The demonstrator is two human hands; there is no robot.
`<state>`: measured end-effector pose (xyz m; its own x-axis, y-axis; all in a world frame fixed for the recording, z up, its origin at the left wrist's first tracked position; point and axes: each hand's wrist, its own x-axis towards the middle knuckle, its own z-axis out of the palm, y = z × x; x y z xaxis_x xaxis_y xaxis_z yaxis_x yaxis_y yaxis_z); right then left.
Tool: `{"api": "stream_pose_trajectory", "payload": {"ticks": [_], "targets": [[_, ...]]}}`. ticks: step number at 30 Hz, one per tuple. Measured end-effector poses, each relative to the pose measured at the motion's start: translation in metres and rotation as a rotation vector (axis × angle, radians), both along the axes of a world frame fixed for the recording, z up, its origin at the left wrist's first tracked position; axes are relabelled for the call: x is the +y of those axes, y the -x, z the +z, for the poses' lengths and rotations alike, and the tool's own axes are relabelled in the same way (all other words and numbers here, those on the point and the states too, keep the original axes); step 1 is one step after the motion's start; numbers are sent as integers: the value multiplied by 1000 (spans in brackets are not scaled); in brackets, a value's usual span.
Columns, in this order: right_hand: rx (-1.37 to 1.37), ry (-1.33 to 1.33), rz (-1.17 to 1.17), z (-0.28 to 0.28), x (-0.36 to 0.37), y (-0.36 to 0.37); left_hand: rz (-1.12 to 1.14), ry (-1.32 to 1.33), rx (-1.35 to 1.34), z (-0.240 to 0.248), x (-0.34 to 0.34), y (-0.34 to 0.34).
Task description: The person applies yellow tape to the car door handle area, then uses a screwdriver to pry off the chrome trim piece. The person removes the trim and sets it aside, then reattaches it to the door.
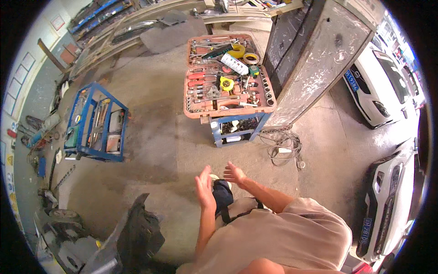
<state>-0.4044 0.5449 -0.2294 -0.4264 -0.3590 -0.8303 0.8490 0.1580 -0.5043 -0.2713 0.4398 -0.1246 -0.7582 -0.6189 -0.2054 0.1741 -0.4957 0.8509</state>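
Both of my hands are raised in front of my body, apart from each other and holding nothing. My left hand (205,188) has its palm turned inward and its fingers stretched out. To its right, my right hand (234,173) is open too, with the fingers spread. Ahead of them stands a blue tool cart (260,125) bearing an open orange tool case (194,112). Sockets and wrenches fill the case. On top of it lie a white spray can (234,64), a yellow tape measure (226,83) and a roll of tape (251,58).
A second blue cart (119,157) with tools stands at the left. Coiled cable (292,153) lies on the floor beside a large metal post (315,59). Two white cars (360,100) are at the right. A dark car part (137,233) is at the lower left.
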Motion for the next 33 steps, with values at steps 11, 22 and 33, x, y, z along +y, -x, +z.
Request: {"api": "stream_pose_trajectory", "payload": {"ticks": [11, 22, 33], "targets": [[243, 388, 460, 117, -197, 120, 26, 422, -952, -163, -246, 106], [405, 346, 1013, 78, -501, 171, 748, -209, -924, -131, -392, 52], [678, 431, 1194, 44, -840, 110, 1044, -486, -809, -142, -537, -54]]}}
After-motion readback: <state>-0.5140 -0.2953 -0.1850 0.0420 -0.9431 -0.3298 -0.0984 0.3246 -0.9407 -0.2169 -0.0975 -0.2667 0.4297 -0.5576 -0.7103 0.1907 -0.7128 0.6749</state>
